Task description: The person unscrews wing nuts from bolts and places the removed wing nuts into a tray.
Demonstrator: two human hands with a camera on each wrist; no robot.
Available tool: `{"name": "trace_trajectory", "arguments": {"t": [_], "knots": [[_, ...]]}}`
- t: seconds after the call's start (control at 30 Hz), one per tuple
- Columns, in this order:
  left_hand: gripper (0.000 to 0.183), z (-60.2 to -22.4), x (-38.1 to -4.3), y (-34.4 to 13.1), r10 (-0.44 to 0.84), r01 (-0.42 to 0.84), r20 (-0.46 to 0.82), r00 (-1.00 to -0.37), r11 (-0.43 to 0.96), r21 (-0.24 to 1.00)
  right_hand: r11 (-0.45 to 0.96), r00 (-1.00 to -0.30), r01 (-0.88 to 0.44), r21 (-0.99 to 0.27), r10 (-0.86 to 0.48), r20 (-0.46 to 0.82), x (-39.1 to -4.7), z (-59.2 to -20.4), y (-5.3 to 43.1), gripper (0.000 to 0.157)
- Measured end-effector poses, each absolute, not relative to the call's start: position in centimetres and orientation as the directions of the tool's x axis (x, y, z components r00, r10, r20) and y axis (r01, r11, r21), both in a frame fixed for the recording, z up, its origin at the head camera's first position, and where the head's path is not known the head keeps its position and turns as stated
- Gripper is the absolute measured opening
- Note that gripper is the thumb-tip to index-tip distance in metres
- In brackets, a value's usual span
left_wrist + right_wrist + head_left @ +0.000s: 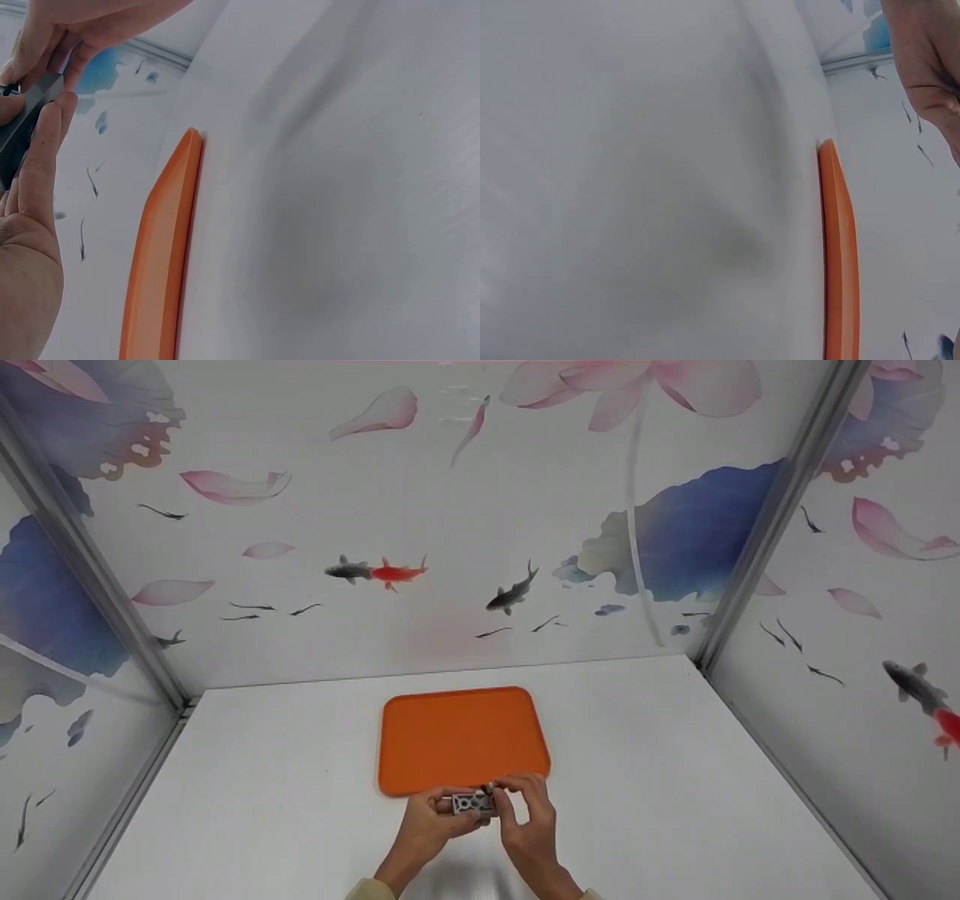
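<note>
The left hand (431, 826) grips a small grey block (472, 804) between thumb and curled fingers. The right hand (531, 826) bends its thumb and fingers to the block's right end, by a small dark part (487, 789); whether it pinches that part alone, I cannot tell. The block is held up off the surface (645, 757), just near of the tray (461, 742). It looks light and stiff, probably metal or hard plastic, with smooth sides that might slip a little; its long edges seem the safest hold, the dark part the likeliest to be delicate. Beyond, the orange tray lies before walls (450, 510) printed with fish and petals. No brand, label or writing is readable.
</note>
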State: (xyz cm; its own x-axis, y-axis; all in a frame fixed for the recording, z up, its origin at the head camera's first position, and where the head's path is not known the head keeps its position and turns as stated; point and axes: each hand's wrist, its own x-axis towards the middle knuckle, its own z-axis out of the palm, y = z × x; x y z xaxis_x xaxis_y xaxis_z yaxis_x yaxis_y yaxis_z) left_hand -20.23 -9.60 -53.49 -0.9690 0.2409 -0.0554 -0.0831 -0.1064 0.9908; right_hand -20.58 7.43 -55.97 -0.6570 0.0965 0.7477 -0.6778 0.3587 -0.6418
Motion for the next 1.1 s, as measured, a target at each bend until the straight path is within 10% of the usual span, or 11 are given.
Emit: {"name": "trace_trajectory", "arguments": {"t": [1.1], "knots": [[0.041,-53.72,-20.34,-9.48,0.233,-0.07,-0.045,-0.971,-0.099,0.993,0.371,-0.642,-0.684,-0.628,0.102,0.76,-20.38,-55.42,6.9,0.026]]}}
